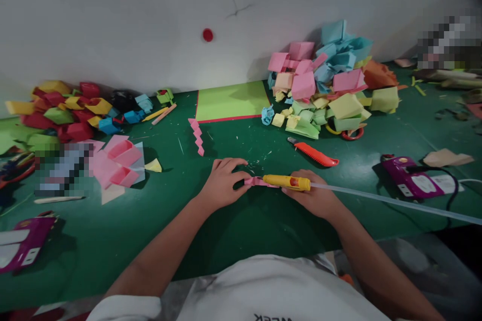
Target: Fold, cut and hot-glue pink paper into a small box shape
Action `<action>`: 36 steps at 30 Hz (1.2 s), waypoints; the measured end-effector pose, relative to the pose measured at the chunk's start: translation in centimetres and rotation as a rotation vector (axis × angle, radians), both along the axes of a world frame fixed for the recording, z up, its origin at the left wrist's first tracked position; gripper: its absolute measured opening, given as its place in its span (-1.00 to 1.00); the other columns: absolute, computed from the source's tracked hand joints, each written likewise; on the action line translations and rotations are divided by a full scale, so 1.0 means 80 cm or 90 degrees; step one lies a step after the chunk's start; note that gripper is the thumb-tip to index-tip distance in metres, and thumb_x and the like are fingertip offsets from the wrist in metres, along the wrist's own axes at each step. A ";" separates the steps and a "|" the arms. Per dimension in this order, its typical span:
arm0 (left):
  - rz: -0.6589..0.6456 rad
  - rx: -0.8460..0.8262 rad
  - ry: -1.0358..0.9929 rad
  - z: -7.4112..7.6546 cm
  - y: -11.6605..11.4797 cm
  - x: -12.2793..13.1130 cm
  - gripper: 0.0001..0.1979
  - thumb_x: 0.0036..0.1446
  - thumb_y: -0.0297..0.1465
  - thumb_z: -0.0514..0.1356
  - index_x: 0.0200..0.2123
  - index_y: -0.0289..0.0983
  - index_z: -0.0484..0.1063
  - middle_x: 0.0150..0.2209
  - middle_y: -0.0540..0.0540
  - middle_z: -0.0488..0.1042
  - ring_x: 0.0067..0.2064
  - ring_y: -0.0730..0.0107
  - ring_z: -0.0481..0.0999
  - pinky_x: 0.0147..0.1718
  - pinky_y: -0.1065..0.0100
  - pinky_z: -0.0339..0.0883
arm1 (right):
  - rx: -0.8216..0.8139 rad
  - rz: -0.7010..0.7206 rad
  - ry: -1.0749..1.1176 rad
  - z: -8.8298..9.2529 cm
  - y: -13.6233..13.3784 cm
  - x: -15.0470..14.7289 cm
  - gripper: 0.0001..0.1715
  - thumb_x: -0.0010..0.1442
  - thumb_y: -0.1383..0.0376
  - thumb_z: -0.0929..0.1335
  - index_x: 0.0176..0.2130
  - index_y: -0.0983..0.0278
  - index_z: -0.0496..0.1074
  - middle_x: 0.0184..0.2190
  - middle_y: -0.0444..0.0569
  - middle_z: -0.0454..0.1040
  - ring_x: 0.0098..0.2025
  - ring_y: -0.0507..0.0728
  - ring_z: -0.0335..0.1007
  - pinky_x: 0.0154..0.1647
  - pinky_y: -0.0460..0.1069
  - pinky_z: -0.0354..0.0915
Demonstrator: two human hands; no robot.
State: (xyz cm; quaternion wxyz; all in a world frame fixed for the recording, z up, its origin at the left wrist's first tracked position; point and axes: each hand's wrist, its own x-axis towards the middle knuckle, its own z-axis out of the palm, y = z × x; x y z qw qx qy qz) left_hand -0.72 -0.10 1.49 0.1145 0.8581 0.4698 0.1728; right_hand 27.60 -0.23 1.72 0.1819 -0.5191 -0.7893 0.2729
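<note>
My left hand pinches one end of a small folded pink paper strip above the green table. In my right hand is a yellow hot glue gun, its nozzle pointing left over the strip. A long translucent glue stick runs out of the gun's back to the right. Part of the strip lies behind the nozzle, so I cannot tell whether the two touch. Farther off, a zigzag pink paper strip lies on the table by itself.
A red utility knife lies beyond my right hand. Folded paper pieces are heaped at back right and back left. Purple power strips sit at both sides. A lime sheet rests by the wall; pink papers lie left.
</note>
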 end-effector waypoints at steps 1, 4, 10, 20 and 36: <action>-0.001 0.000 -0.001 0.000 0.000 0.000 -0.85 0.29 -0.27 0.24 -0.19 -0.12 0.62 0.16 -0.11 0.48 0.18 0.05 0.42 0.00 0.06 0.18 | -0.001 -0.001 -0.001 0.000 0.000 0.000 -0.68 0.21 0.12 0.34 -0.51 0.17 0.26 -0.53 -0.11 0.37 -0.40 0.14 0.31 -0.31 0.04 0.20; -0.001 0.000 0.000 -0.001 0.000 -0.001 -0.86 0.28 -0.27 0.25 -0.19 -0.12 0.62 0.16 -0.11 0.48 0.18 0.05 0.42 0.00 0.06 0.18 | -0.001 -0.006 -0.004 0.000 -0.001 0.000 -0.69 0.20 0.12 0.34 -0.51 0.16 0.27 -0.54 -0.12 0.37 -0.41 0.14 0.31 -0.32 0.04 0.21; 0.000 -0.004 -0.006 -0.002 0.000 -0.001 -0.86 0.28 -0.27 0.25 -0.19 -0.12 0.62 0.17 -0.10 0.47 0.18 0.05 0.42 -0.01 0.05 0.19 | 0.003 -0.013 -0.001 0.000 -0.001 0.000 -0.70 0.17 0.14 0.36 -0.51 0.17 0.27 -0.55 -0.13 0.35 -0.41 0.14 0.32 -0.32 0.03 0.20; 0.000 -0.005 -0.004 -0.004 0.000 -0.001 -0.86 0.28 -0.27 0.24 -0.18 -0.11 0.61 0.17 -0.11 0.47 0.18 0.06 0.41 0.00 0.06 0.18 | 0.003 -0.009 0.007 -0.002 -0.002 0.003 -0.69 0.19 0.14 0.35 -0.51 0.17 0.24 -0.53 -0.12 0.36 -0.41 0.14 0.30 -0.32 0.04 0.21; 0.001 -0.009 -0.007 -0.005 0.001 -0.001 -0.86 0.28 -0.26 0.24 -0.17 -0.11 0.60 0.18 -0.10 0.47 0.20 0.04 0.40 0.02 0.04 0.17 | 0.001 -0.005 0.012 -0.002 -0.002 0.003 -0.67 0.19 0.12 0.35 -0.52 0.16 0.23 -0.53 -0.13 0.37 -0.41 0.14 0.31 -0.31 0.05 0.21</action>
